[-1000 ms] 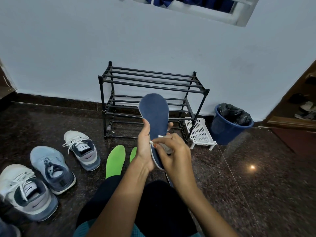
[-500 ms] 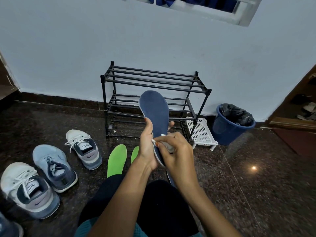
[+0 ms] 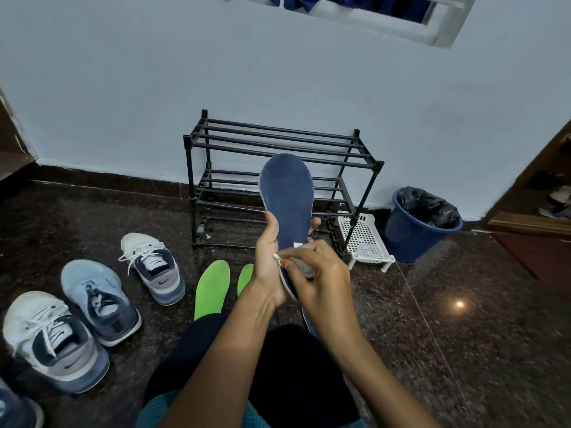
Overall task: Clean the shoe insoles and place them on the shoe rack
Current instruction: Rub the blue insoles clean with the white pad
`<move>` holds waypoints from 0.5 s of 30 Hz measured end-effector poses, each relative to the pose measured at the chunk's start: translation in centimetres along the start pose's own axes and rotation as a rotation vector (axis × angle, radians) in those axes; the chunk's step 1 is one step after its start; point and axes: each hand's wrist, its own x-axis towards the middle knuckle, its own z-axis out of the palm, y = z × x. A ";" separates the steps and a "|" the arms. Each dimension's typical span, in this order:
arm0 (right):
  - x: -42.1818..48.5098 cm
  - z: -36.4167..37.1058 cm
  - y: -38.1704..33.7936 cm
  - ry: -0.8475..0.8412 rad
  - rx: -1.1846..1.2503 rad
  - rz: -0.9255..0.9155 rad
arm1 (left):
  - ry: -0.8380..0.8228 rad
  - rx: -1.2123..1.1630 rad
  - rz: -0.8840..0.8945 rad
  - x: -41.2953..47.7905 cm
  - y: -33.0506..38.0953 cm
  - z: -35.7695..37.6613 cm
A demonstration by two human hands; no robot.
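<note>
The left hand (image 3: 268, 261) gripped the blue insole (image 3: 287, 196) by its lower half, thumb on one edge and fingertips curled round the other. It held the insole upright with the toe at 12 o'clock. The right hand (image 3: 319, 274), fingers curled, pinched a pale cloth (image 3: 304, 267) against the insole's heel end. The rack (image 3: 278, 140) stood beyond at 12 o'clock, by the wall. Green insoles (image 3: 213, 285) lay on the floor at 9 o'clock of the hands, shoes (image 3: 99, 301) farther that way, and a bin (image 3: 414, 239) at 2.
</note>
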 end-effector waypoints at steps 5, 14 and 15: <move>2.3 -0.1 0.6 0.073 -0.087 -0.015 | -0.032 0.040 0.037 -0.1 -0.4 0.1; -2.2 -0.1 -0.1 -0.063 0.067 -0.020 | -0.059 -0.040 0.046 0.4 0.3 -0.3; -2.4 -0.1 -0.2 -0.069 0.062 -0.026 | -0.056 -0.045 0.057 0.5 0.3 -0.3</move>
